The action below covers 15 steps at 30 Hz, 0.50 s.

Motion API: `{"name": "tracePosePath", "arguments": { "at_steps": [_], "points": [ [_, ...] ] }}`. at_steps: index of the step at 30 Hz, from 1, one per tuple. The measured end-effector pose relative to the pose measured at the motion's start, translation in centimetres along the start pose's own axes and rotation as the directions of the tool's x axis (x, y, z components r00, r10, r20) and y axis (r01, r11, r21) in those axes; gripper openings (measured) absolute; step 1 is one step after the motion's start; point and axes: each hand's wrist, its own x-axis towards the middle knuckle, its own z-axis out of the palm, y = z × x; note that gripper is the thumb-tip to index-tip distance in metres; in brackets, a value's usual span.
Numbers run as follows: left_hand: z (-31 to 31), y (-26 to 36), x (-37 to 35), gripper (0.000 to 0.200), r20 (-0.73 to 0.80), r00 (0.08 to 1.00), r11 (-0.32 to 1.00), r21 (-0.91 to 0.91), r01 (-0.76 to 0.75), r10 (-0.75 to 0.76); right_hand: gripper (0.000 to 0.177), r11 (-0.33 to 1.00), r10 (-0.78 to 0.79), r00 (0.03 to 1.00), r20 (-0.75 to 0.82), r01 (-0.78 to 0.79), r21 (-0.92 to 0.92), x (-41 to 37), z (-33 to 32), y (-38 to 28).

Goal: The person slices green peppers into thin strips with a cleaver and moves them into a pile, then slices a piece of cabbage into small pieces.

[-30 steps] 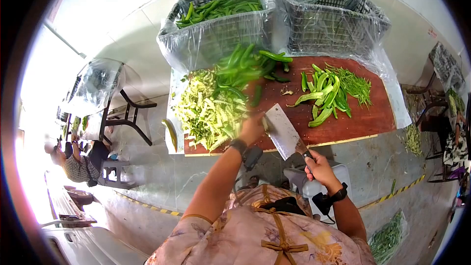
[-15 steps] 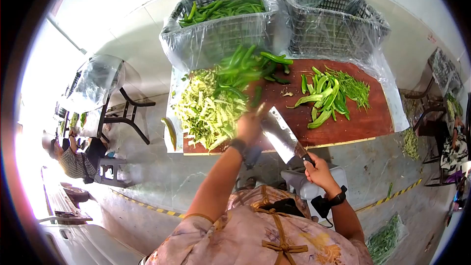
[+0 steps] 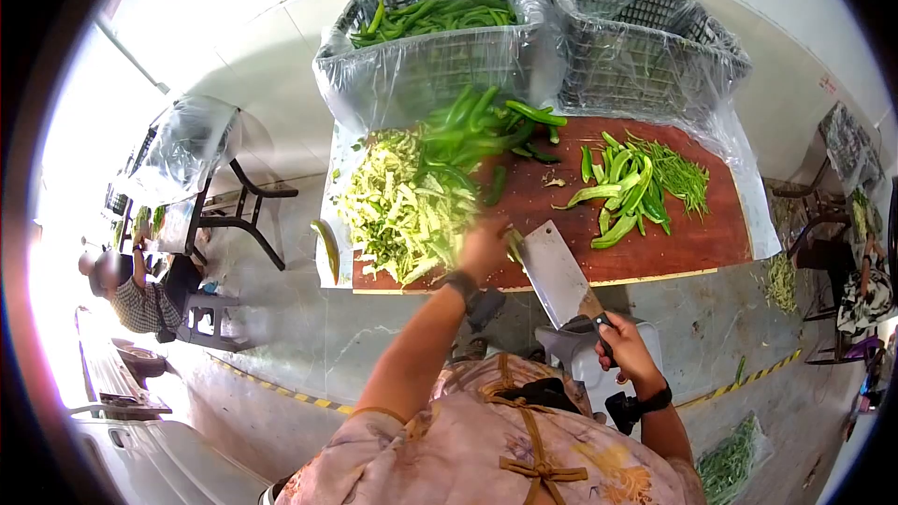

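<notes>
Gripping the cleaver (image 3: 557, 273) by its handle, the right hand (image 3: 623, 348) is closed. Beside its blade, the left hand (image 3: 485, 252) is blurred, its grip unclear. Pale chopped pieces (image 3: 402, 201) lie just left of that hand.

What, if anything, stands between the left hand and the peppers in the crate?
Between the left hand and the crate peppers stand the loose peppers at the back of the board, then the plastic-covered front of the crate. The cleaver is off to the right.
</notes>
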Motion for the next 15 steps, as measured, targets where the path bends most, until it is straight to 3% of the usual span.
{"name": "tracePosePath", "arguments": {
  "at_steps": [5,8,12,14,15],
  "points": [
    [0.2,0.4,-0.3,0.036,-0.030,0.982,0.966,0.186,-0.177,0.185,0.023,0.994,0.087,0.995,-0.048,-0.083,0.074,-0.6,0.4,-0.5],
    [1.4,-0.6,0.5,0.033,-0.013,0.985,0.930,0.332,-0.158,0.172,0.029,0.999,0.038,0.998,-0.053,-0.040,-0.036,0.7,1.2,-0.9],
    [0.0,0.5,0.6,0.032,0.015,0.988,0.940,0.303,-0.154,0.157,0.029,0.995,-0.059,0.998,-0.019,0.057,-0.077,0.2,1.4,-1.6],
    [-1.0,1.6,0.1,0.028,0.031,0.999,0.992,0.121,-0.034,0.030,0.029,0.994,-0.092,0.996,-0.007,0.091,-0.055,-0.2,1.1,-1.6],
    [-1.0,1.3,0.0,0.028,0.027,0.999,0.992,0.122,-0.032,0.029,0.030,0.994,-0.113,0.992,-0.054,0.113,-0.001,-0.4,0.9,-1.4]
  ]
}}
